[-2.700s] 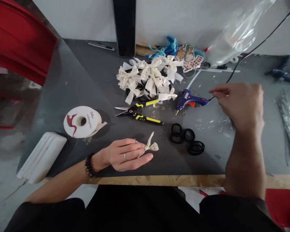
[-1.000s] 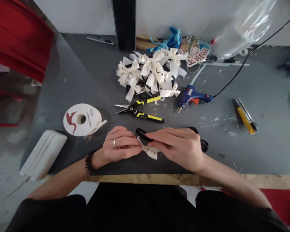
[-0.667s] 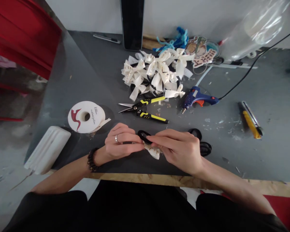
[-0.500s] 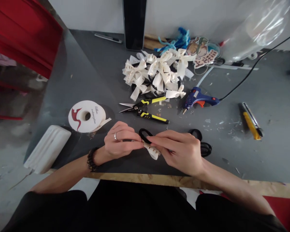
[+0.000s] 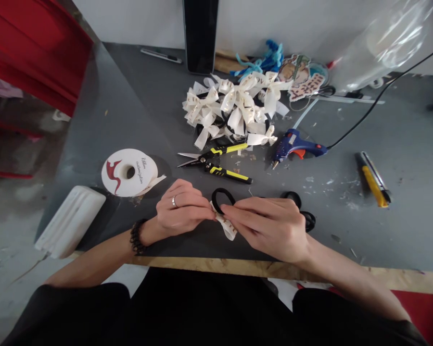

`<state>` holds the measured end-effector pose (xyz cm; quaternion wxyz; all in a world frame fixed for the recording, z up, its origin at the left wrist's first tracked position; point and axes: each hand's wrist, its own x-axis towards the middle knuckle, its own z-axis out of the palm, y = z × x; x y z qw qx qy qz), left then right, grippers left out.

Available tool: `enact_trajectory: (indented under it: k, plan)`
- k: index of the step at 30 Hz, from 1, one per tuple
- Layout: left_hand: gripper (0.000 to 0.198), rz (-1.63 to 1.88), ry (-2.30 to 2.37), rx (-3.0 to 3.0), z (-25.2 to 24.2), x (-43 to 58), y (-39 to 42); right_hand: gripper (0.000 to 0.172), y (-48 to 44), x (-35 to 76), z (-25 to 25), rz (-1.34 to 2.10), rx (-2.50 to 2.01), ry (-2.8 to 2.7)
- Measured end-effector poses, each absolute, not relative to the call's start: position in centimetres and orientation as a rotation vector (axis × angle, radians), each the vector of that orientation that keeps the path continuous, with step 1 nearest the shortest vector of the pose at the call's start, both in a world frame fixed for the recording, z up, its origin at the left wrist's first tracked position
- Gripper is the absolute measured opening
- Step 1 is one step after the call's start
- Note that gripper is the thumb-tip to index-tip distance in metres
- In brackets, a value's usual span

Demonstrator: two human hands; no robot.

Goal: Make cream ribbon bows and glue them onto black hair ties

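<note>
Between my hands is a black hair tie [image 5: 223, 191] with a white printed ribbon [image 5: 226, 228] at its lower side. My left hand [image 5: 182, 207] is closed, fingertips pinching the ribbon's left part, which is mostly hidden. The fingers of my right hand [image 5: 270, 226] pinch the ribbon and the hair tie's lower edge from the right. Behind my right hand lie more black hair ties [image 5: 308, 221], partly covered. Just beyond my hands rest snips [image 5: 216, 163] with yellow and black handles, blades pointing left.
A ribbon roll [image 5: 130, 172] and a white box-shaped device [image 5: 70, 222] lie at left. White bows on hair ties [image 5: 238, 105] are heaped at the back. A blue glue gun [image 5: 299, 146] with its cord and a yellow box cutter [image 5: 375, 180] lie at right. A phone [image 5: 200, 36] leans on the wall.
The hair tie has shifted slightly right and stands more open as a ring. My right hand has moved a little right; my left hand stays almost in place.
</note>
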<state>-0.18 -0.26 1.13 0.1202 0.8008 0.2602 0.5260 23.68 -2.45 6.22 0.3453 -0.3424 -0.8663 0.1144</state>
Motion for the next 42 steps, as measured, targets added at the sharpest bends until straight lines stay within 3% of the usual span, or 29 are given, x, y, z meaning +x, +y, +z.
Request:
enact_trajectory:
  k: [5,32,42]
  plan:
    - [0.006,1.579,0.750,2.338,1.0,0.0,-0.3,0.019,-2.7,24.0,6.2,0.250,-0.785,-2.335]
    - [0.012,1.565,0.733,2.265,0.5,0.5,-0.2,0.009,-2.1,24.3,8.3,-0.281,-0.629,-2.523]
    - [0.010,1.542,0.725,2.278,0.4,0.3,-0.2,0.014,-1.4,24.6,7.4,0.134,-0.761,-2.455]
